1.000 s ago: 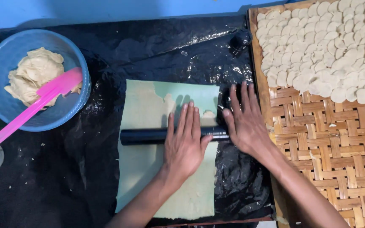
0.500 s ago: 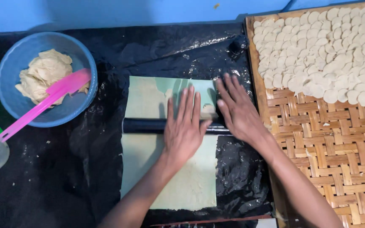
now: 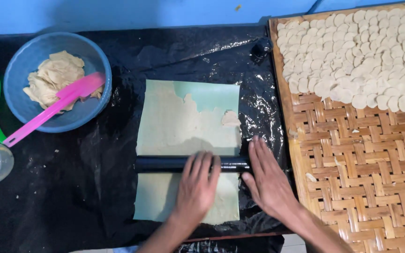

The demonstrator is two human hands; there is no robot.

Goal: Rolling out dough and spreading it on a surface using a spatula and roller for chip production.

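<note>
We press our left hand (image 3: 197,186) and right hand (image 3: 267,180) flat, fingers spread, on the black roller (image 3: 165,164) across the dough sheet (image 3: 183,136), thin beyond our palms with a ragged far edge, while cut rounds (image 3: 366,51) fill half the tray (image 3: 352,178).

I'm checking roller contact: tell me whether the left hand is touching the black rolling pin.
Touching. The head view shows the left hand lying flat across the black rolling pin, its fingers draped over the tube with no gap.
</note>
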